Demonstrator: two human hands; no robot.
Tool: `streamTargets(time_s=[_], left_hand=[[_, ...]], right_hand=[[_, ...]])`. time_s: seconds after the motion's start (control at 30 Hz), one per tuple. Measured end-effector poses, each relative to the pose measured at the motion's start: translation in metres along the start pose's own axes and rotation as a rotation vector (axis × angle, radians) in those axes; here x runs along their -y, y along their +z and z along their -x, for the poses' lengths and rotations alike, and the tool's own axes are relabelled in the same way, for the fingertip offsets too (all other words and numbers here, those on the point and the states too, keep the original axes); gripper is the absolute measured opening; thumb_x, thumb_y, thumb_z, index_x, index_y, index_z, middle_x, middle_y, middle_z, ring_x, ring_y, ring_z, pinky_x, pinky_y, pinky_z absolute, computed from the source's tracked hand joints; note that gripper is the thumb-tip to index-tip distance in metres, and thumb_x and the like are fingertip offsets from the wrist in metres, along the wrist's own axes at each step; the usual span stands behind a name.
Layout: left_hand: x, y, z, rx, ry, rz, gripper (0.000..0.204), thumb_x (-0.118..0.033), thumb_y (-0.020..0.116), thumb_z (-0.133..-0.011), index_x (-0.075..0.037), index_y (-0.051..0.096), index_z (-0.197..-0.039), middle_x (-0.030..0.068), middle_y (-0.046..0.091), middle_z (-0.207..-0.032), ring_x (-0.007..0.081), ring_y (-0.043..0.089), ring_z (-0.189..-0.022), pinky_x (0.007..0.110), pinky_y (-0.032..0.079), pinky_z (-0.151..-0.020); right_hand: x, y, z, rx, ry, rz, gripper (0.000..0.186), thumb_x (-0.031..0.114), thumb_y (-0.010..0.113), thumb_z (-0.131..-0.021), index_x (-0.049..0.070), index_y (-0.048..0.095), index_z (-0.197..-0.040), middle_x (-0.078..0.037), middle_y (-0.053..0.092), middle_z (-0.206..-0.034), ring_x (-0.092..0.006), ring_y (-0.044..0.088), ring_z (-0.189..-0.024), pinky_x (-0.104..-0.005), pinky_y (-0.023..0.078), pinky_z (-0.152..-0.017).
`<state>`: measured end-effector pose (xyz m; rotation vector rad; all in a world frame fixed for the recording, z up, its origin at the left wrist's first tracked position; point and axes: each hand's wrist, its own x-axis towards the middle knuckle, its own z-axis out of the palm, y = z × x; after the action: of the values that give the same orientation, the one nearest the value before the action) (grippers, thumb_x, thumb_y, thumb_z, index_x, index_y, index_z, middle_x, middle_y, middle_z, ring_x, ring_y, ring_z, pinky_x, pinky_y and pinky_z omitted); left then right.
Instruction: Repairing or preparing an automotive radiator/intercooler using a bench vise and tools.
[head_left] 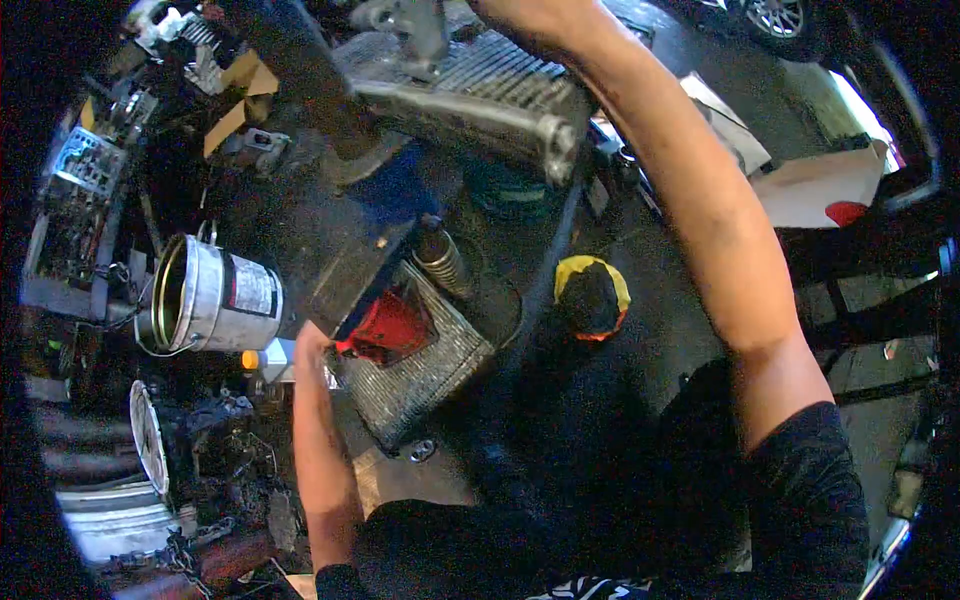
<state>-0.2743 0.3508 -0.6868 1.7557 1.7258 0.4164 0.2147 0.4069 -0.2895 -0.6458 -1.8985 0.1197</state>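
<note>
Stretching wide, 2 bare arms at work near the finned metal core (500, 72)!
It's up at the top; an uneven shove could tip it. Left hand (313, 342) meets the dark slab (345, 275), right hand (530, 18) is cut off; can't tell either grip's opening or hold.

Black shirt (430, 540), short sleeves (810, 480), white print (590, 588)

Dull, worn metal is seen in the ridged panel (515, 78); ribbed, matt metal in the lower slab (420, 388). The pail (207, 300) is scuffed, with a paper-like label (255, 286). Matt cardboard is shown in the box (226, 128), black cloth in the sleeve (812, 490).
</note>
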Motion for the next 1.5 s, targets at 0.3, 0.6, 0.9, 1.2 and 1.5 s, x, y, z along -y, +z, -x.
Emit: streamTargets(time_s=[0.3,0.6,0.9,1.2,1.5], left_hand=[[-0.135,-0.029,0.066,-0.203,0.054,0.227,0.039,-0.029,0.052,-0.091,0.005,0.059,-0.109,0.0175,0.063,-0.113,0.0303,0.058,-0.104,0.039,0.041,-0.091],[-0.182,-0.010,0.127,-0.354,0.044,0.462,0.063,-0.026,0.065,-0.088,0.007,0.039,-0.134,0.0125,0.054,-0.119,0.0205,0.051,-0.113,0.032,0.038,-0.100],[-0.202,-0.003,0.150,-0.439,0.139,0.181,0.081,-0.017,0.081,-0.072,0.003,0.035,-0.135,0.0204,0.046,-0.133,0.0299,0.048,-0.122,0.037,0.040,-0.100],[-0.216,-0.027,0.138,-0.364,-0.054,0.082,0.083,-0.039,0.080,-0.071,0.006,0.043,-0.130,0.0262,0.054,-0.125,0.0354,0.052,-0.118,0.040,0.040,-0.099],[-0.210,0.003,0.149,-0.582,0.154,-0.091,0.078,-0.029,0.079,-0.072,0.003,0.040,-0.132,0.0240,0.050,-0.129,0.0385,0.047,-0.122,0.041,0.037,-0.103]], right_hand=[[0.022,0.002,0.003,0.078,0.171,-0.168,0.034,0.029,0.043,-0.097,0.003,0.061,-0.111,-0.013,0.066,-0.100,-0.0245,0.060,-0.096,-0.0355,0.044,-0.089],[0.018,0.002,0.008,0.045,0.149,-0.103,0.043,0.041,0.043,-0.097,0.007,0.069,-0.093,-0.006,0.069,-0.093,-0.0183,0.059,-0.095,-0.0332,0.038,-0.095],[0.011,0.006,0.003,0.039,0.127,-0.222,0.029,0.026,0.049,-0.093,0.003,0.066,-0.095,-0.009,0.069,-0.092,-0.0201,0.064,-0.090,-0.0342,0.047,-0.083],[0.011,0.005,0.003,-0.005,0.029,-0.169,0.030,0.027,0.048,-0.094,0.004,0.067,-0.091,-0.008,0.069,-0.087,-0.0206,0.064,-0.086,-0.0328,0.046,-0.085],[0.011,0.009,0.002,-0.014,0.114,-0.307,0.029,0.027,0.051,-0.094,0.002,0.066,-0.093,-0.007,0.069,-0.086,-0.0163,0.063,-0.085,-0.0309,0.046,-0.083]])
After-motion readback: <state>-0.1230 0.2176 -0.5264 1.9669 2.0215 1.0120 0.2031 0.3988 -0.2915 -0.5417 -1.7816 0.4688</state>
